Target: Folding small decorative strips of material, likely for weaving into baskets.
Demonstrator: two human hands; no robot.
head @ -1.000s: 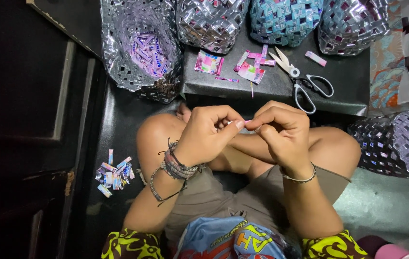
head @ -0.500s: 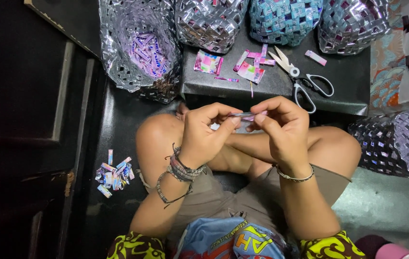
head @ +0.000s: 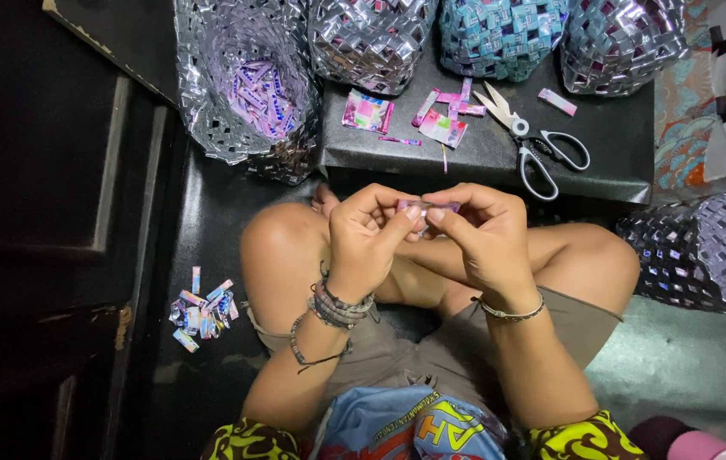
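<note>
Your hands have come a little lower and closer to you than they were a moment ago, and the little strip now sits flat between them. Your left hand (head: 369, 238) pinches one end of the small pink and purple folded strip (head: 427, 207) with thumb and fingers closed on it. Your right hand (head: 484, 234) pinches the other end the same way. The strip is just above your crossed legs, right in the middle, held up off your lap.

On your left wrist are dark bead bracelets (head: 335, 307). On your right wrist is a thin silver bracelet (head: 512, 312).

Down on the dark floor by your left knee lies a small pile of shiny folded strips (head: 201, 308).

In front of your legs is a black box (head: 618, 145). On it lie white-handled scissors (head: 529, 140), lying flat, and some pink wrapper pieces (head: 444, 128) near them.

Past that, a shiny silver woven bag (head: 235, 94) stands open with purple strips inside. Beside it are another silver woven basket (head: 367, 38) and a blue woven basket (head: 499, 34).
</note>
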